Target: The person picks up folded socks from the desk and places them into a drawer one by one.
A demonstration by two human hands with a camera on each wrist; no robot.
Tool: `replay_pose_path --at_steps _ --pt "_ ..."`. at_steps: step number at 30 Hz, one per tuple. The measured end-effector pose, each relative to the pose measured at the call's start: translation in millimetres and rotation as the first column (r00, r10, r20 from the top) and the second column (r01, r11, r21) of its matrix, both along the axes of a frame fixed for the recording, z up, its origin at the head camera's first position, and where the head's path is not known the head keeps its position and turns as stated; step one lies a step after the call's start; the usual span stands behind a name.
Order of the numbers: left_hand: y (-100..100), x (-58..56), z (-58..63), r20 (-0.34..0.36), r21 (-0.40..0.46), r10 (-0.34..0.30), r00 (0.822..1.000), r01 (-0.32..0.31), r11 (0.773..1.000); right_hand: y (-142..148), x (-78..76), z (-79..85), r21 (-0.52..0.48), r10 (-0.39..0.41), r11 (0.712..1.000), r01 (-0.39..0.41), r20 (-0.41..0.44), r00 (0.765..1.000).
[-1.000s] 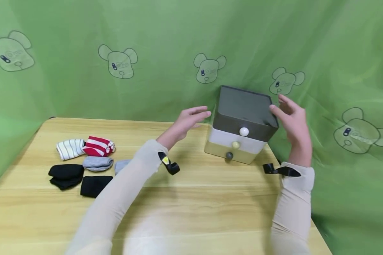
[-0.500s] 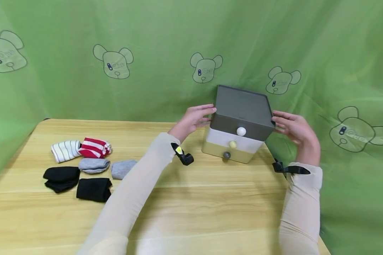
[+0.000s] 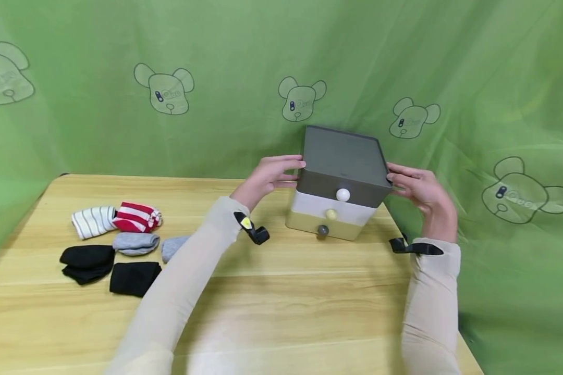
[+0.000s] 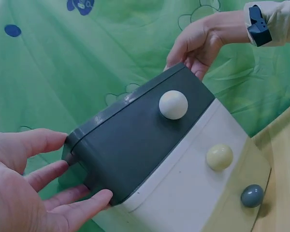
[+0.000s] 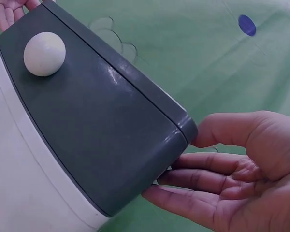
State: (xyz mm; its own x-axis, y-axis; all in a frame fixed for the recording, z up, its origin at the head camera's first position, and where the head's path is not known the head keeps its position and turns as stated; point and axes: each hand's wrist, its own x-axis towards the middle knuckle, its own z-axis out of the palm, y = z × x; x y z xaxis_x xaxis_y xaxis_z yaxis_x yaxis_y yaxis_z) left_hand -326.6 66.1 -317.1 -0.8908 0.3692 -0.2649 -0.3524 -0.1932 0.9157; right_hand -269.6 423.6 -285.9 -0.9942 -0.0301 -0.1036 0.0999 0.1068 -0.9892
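Note:
A small three-tier drawer box (image 3: 345,156) stands on the table, dark grey on top, white in the middle and pale yellow below. Round knobs mark its front: a white knob (image 4: 173,105), a cream knob (image 4: 219,157) and a grey knob (image 4: 252,195). My left hand (image 3: 271,177) touches the top tier's left side, thumb at the upper edge and fairly straight fingers along the wall. Against the opposite side, my right hand (image 3: 419,187) presses with its fingertips, as the right wrist view shows. Both palms stay off the box.
Folded socks lie at the left of the wooden table (image 3: 281,312): white striped (image 3: 94,221), red-and-white striped (image 3: 137,217), grey (image 3: 136,243) and black (image 3: 88,262). My left sleeve partly covers another grey one (image 3: 172,247). A green curtain (image 3: 234,62) hangs behind the box.
Both hands have come in to touch the box's sides. Over the last half second, the box and both hands have shifted left together. The socks lie as before.

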Motion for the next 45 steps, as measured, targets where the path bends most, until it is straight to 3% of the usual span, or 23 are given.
replay_pose_path --at_steps 13,16,26,37,45 --pt "-82 20.4 8.3 0.001 -0.048 0.06 0.998 -0.06 0.997 -76 -13.9 -2.6 -0.061 0.083 0.995 -0.085 -0.03 0.996" --pt "-102 25.7 8.9 -0.036 -0.076 0.061 0.998 -0.063 0.995 -94 -19.2 -2.1 -0.067 0.111 0.991 -0.112 -0.029 0.993" --pt "-155 40.1 8.1 -0.058 -0.054 0.082 0.995 -0.085 0.995 -145 -36.8 -4.4 -0.04 0.162 0.986 -0.163 -0.029 0.986" --pt "-189 48.9 7.5 -0.11 -0.101 0.091 0.99 -0.102 0.99 -179 -46.1 -7.4 -0.05 0.194 0.98 -0.195 -0.017 0.981" --pt "-192 46.9 6.0 -0.104 -0.087 0.092 0.99 -0.101 0.991 -182 -47.6 -7.0 -0.041 0.192 0.98 -0.192 -0.001 0.981"
